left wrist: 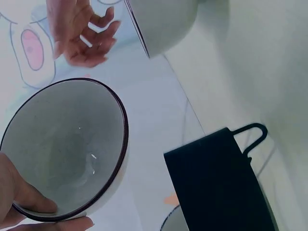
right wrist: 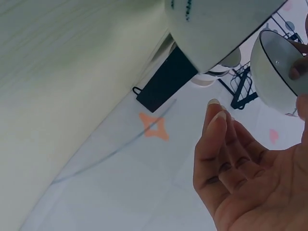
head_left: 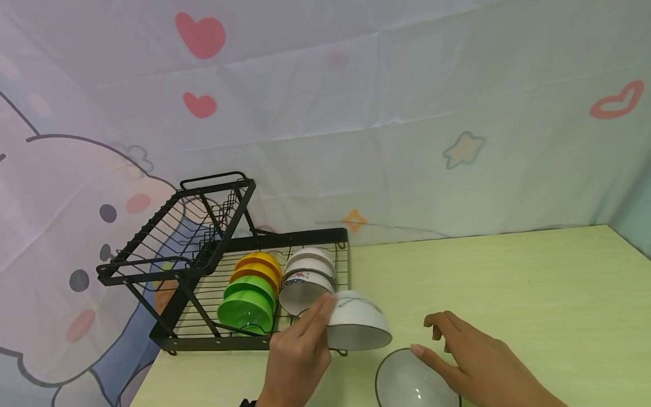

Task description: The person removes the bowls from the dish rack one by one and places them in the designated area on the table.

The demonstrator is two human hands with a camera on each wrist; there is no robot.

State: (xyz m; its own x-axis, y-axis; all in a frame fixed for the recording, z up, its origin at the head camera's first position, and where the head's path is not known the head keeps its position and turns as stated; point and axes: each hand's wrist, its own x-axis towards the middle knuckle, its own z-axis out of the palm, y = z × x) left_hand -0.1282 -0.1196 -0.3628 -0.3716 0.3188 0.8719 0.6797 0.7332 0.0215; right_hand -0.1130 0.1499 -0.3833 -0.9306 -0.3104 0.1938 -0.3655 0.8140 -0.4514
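My left hand (head_left: 300, 350) pinches the rim of a white bowl (head_left: 358, 321) with a dark edge, tilted with its opening toward me. In the left wrist view, the thumb lies inside this bowl (left wrist: 72, 144) and the fingers are outside. A second white bowl (head_left: 414, 381) stands on the table in front of me. Above its right side hovers my right hand (head_left: 473, 359), fingers loosely bent and nothing between them. The right wrist view shows this right hand (right wrist: 245, 173) apart from both bowls. Whether the thumb touches the standing bowl's rim is unclear in the head view.
A black two-tier dish rack (head_left: 203, 342) stands on the left of the table (head_left: 488, 277). Its lower tier holds green bowls (head_left: 246, 311), orange bowls (head_left: 259, 265) and white bowls (head_left: 305, 294) on edge in rows. A patterned cloth (head_left: 325, 169) hangs behind.
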